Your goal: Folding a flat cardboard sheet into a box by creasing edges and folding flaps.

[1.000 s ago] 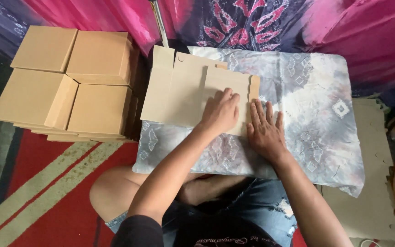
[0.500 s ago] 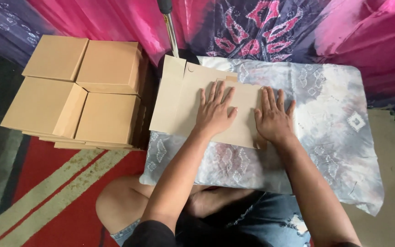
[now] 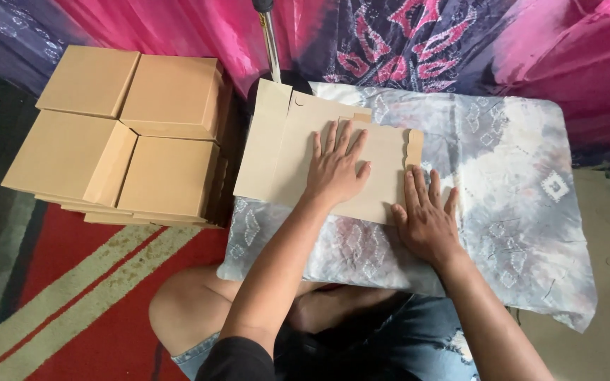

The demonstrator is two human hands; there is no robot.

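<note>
At the upper left of the frame stands a pile of folded brown cardboard boxes (image 3: 118,134), four showing on top in a two-by-two block, resting on a red rug with pale stripes (image 3: 86,296) that fills the lower left. Just right of the pile, a flat piece of brown cardboard (image 3: 284,144) lies on a cushion covered in grey-and-white tie-dye cloth (image 3: 503,183); the cardboard sits on the cushion's upper left part, its left edge overhanging slightly toward the boxes. The left hand (image 3: 335,169) lies palm-down on the middle of the cardboard, fingers spread wide and flat, holding nothing, only pressing on the sheet. A small scalloped tab (image 3: 414,147) stands up at the sheet's right end. Just below that tab, the right hand (image 3: 425,220) rests open and flat, fingers together and pointing up the frame, its fingertips at the cardboard's lower right corner and its palm on the cloth. A thin metal pole (image 3: 270,39) rises at top centre against pink and dark patterned fabric (image 3: 404,35). At the far right edge, more flat cardboard (image 3: 605,233) lies beside the cushion.
</note>
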